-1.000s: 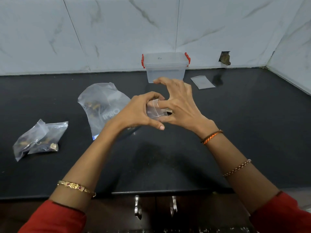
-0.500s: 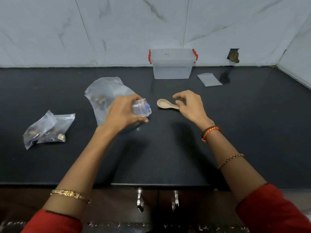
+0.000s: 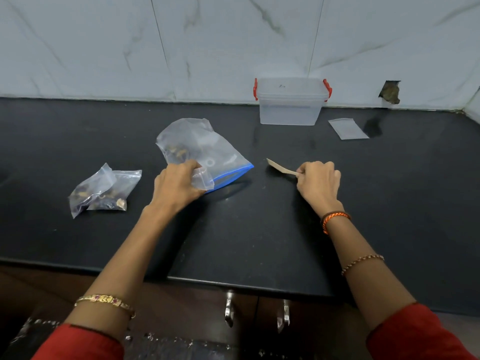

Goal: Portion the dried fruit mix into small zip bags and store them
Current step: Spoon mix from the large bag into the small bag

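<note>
Between our right fingers [image 3: 310,170] sits the thin handle of a small pale spoon [image 3: 281,168], its bowl pointing left and raised just off the black countertop [image 3: 259,229]; the right hand [image 3: 319,184] is curled tight around it. Our left hand [image 3: 178,184] is clenched on a small clear zip bag [image 3: 201,179], held against the mouth of the large zip bag [image 3: 200,149] with the blue seal, which lies on the counter with a little dried fruit mix [image 3: 178,152] showing inside near its far end. Well to the left lie two filled small bags [image 3: 104,189], one overlapping the other. At the back wall stands a lidded clear storage box [image 3: 289,105] with red clips, and just to its right one flat empty bag [image 3: 347,128].
</note>
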{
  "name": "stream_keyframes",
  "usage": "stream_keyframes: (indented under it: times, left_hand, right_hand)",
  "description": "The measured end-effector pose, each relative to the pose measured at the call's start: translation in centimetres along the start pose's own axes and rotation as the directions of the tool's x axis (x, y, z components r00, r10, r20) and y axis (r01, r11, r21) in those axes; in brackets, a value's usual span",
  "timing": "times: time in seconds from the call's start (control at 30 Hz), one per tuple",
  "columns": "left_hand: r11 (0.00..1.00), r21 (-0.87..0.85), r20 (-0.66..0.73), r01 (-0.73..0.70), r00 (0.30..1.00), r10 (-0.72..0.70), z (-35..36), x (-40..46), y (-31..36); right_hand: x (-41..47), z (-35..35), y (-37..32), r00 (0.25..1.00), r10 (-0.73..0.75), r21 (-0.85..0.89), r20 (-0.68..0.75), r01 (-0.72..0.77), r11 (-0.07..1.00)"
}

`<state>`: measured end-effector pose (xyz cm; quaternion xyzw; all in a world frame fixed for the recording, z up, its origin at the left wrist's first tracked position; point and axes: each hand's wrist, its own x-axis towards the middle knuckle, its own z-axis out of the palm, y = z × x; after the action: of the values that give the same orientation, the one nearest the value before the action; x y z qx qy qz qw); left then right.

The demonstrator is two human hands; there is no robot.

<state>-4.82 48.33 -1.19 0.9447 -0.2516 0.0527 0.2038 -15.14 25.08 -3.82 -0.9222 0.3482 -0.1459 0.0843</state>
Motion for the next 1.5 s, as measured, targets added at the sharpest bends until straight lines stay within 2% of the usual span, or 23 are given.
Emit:
stream_keyframes:
  times: [0.1,0.17,0.27,0.33,0.43,0.63,0.73,0.87,1.0,1.07,1.2,1.3,1.4,1.47,1.5]
  left_hand:
    - [0.999,0.041,-0.006,-0.008,1.0,0.008,1.0,0.2,0.2]
    - [1.0,0.025,-0.052,0.006,0.999,-0.005,1.3,0.1,0.2]
    - [0.99,-0.128,-0.187,0.063,0.978,-0.087,1.2,0.2,0.1]
    - [0.966,-0.251,-0.255,0.06,0.959,-0.125,1.0,0.3,-0.2]
    - [0.909,-0.415,-0.281,0.043,0.944,-0.173,0.7,0.2,-0.4]
    - [0.817,-0.574,-0.272,0.045,0.931,-0.243,0.2,-0.1,-0.8]
    - [0.749,-0.662,-0.27,0.021,0.926,-0.265,0.0,-0.3,-1.2]
    - [0.684,-0.73,-0.21,0.003,0.95,-0.229,-0.2,-0.4,-1.8]
    - [0.648,-0.761,-0.184,0.027,0.949,-0.256,-0.3,0.0,-2.4]
    - [0.629,-0.776,-0.168,0.042,0.948,-0.271,-0.1,0.3,-2.7]
    - [0.632,-0.774,-0.147,0.046,0.957,-0.249,0.5,0.2,-2.7]
    - [0.611,-0.786,-0.069,0.095,0.968,-0.24,0.6,0.3,-3.2]
    - [0.523,-0.832,0.057,0.184,0.967,-0.249,-0.2,1.6,-4.0]
    - [0.499,-0.847,0.027,0.184,0.952,-0.305,-1.3,3.6,-4.7]
    - [0.521,-0.836,-0.007,0.171,0.947,-0.322,-1.8,4.9,-4.9]
  right_hand:
    - [-0.7,0.0,0.3,0.999,-0.023,0.005,-0.023,0.024,1.0]
    - [-1.3,-0.3,0.3,0.996,-0.068,0.169,-0.063,0.078,0.983]
    - [-2.7,-1.3,-0.7,0.973,-0.136,0.496,-0.186,0.213,0.842]
    - [-3.7,-1.9,-1.9,0.964,-0.181,0.6,-0.196,0.264,0.755]
    - [-5.0,-1.8,-4.1,0.972,-0.202,0.675,-0.118,0.228,0.702]
    - [-5.2,-0.2,-9.0,0.988,-0.113,0.628,-0.104,0.153,0.763]
    - [-5.3,1.4,-11.2,0.989,-0.128,0.572,-0.072,0.146,0.807]
    - [-5.9,1.9,-13.0,0.989,-0.131,0.583,-0.072,0.148,0.799]
    - [-5.3,1.3,-13.0,0.985,0.02,0.672,-0.171,0.102,0.733]
    - [-4.7,1.4,-12.9,0.981,0.062,0.671,-0.186,0.081,0.737]
    - [-3.6,2.2,-13.6,0.983,-0.01,0.546,-0.184,0.111,0.831]
    - [-3.6,3.1,-14.4,0.987,-0.081,0.448,-0.136,0.134,0.884]
    - [-3.9,3.7,-14.4,0.99,-0.133,0.358,-0.04,0.139,0.924]
    - [-3.9,4.1,-14.1,0.993,-0.119,0.338,0.015,0.107,0.935]
    - [-3.9,4.3,-14.0,0.994,-0.107,0.359,0.027,0.09,0.929]
